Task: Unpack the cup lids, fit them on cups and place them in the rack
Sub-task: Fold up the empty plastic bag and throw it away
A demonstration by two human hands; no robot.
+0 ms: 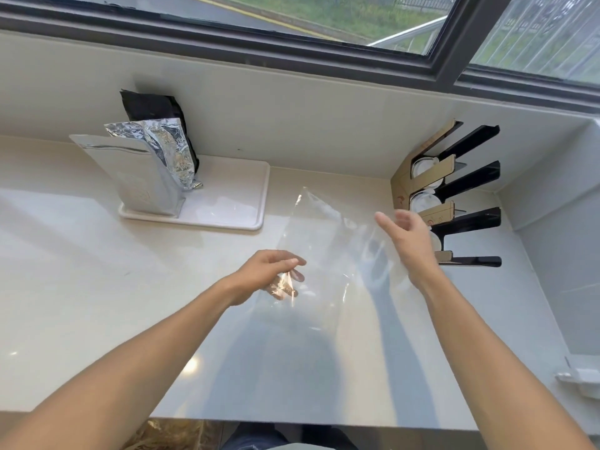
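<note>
Over counter (97,287) | left hand (269,276) pinches clear bag (328,254) | contents unclear

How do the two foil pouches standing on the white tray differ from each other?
The flat silver pouch in front is smooth and stands upright with a straight top edge. The crinkled silver pouch behind it is wrinkled, its top edge bent and uneven. The flat one has a dull, even surface; the crinkled one glitters with many small reflections. Both are silver foil and stand at the left end of the white tray, in front of a black pouch.
</note>
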